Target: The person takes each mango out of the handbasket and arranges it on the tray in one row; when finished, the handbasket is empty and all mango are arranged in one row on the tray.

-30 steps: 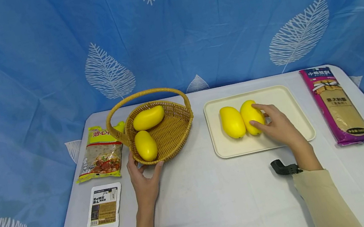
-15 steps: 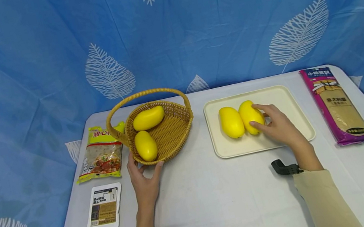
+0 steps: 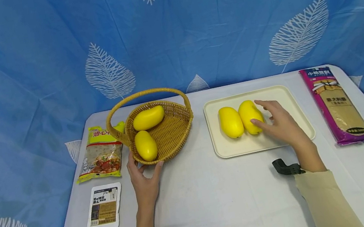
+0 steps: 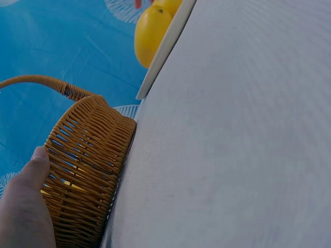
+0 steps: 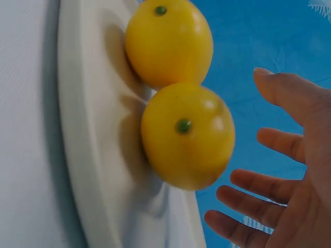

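Observation:
My left hand [image 3: 145,183] holds the near end of a wicker basket [image 3: 174,133], thumb and fingers spread around its outside. The thumb [image 4: 32,173] lies against the woven wall [image 4: 90,150] in the left wrist view. Two yellow mangoes, a far one [image 3: 149,118] and a near one [image 3: 146,146], lie in the basket. On a cream tray [image 3: 284,111] two more mangoes, a left one [image 3: 231,122] and a right one [image 3: 249,111], lie side by side. My right hand [image 3: 280,122] hovers at the right mango, fingers spread and apart from it in the right wrist view [image 5: 289,170].
A yellow-edged food bag [image 3: 101,154] lies left of the basket, partly behind its handle [image 3: 145,92]. Nearer the front is a small white packet [image 3: 104,207]. A long purple pasta pack [image 3: 339,106] lies right of the tray. A blue curtain [image 3: 208,32] hangs behind the white table.
My right hand has loosened from the right mango and drawn slightly to the right, fingers opening. Both tray mangoes have shifted slightly left. The left hand and basket stay put.

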Available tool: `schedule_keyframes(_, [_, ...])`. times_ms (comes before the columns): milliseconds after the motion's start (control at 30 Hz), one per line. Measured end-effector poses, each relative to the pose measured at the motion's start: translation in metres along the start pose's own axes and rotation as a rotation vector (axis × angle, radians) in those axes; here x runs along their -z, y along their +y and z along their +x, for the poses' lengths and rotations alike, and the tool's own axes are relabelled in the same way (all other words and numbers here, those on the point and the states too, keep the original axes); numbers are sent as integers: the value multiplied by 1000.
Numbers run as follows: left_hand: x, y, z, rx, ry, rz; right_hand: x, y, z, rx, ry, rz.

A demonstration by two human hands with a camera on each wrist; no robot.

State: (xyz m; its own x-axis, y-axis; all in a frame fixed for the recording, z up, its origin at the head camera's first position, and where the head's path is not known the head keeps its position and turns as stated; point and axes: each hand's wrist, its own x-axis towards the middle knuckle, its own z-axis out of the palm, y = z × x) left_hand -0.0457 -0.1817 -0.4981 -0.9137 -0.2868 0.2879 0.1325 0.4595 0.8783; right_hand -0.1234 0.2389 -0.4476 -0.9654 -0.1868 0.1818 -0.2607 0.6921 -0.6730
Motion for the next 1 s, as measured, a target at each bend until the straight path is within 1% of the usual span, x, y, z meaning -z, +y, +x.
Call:
schedule_keyframes(133, [0,0,0,-4,0,-3,1,-12,0,58,30,1])
schedule_keyframes(267, [0,0,0,2,-2,-4,-1,-29,0,110,41,11])
schedule_keyframes(367, [-1,0,0,8,-3,-2,-5,-43,0,153,33,24])
schedule_keyframes(500, [-1,1,1,18,-3,-2,-14,-65,4,232,12,43])
schedule_keyframes(667, [-1,1,1,28,-2,-1,-34,-89,12,345,-18,65])
schedule_keyframes(800, [-1,1,1,31,-3,-3,-57,-107,20,438,-79,95])
schedule_keyframes(900, [-1,1,1,28,-2,-5,-75,-119,26,484,-126,124])
schedule_keyframes(1000, [-1,1,1,19,0,-2,-92,-129,30,513,-161,162])
